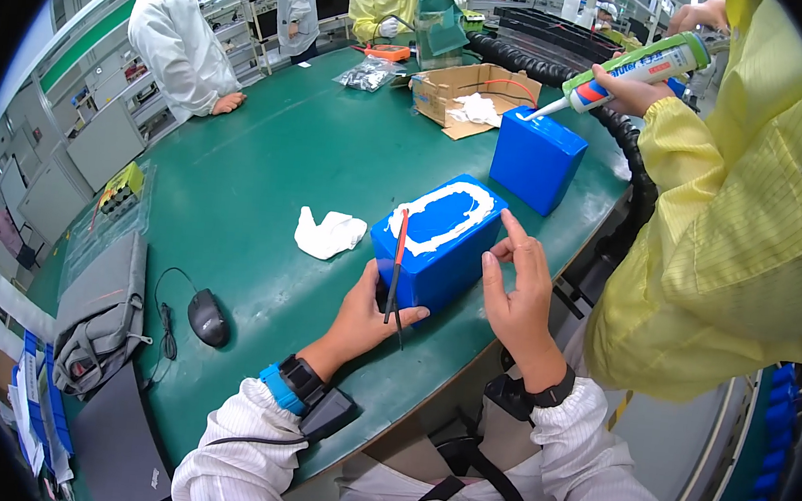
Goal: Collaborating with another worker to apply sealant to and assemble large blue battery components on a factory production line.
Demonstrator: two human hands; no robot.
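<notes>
l hand [364, 312] clamped on near end of blue block [440, 244] w/ red+black wires [397, 267] | r hand [519, 289] fingers apart, touching block's right edge | block on green table [266, 162], white paste ring [442, 214] on top | white rag [328, 233] just beside

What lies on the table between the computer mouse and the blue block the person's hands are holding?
A crumpled white cloth lies on the green table between the mouse and the blue block; the head view shows it.
</notes>
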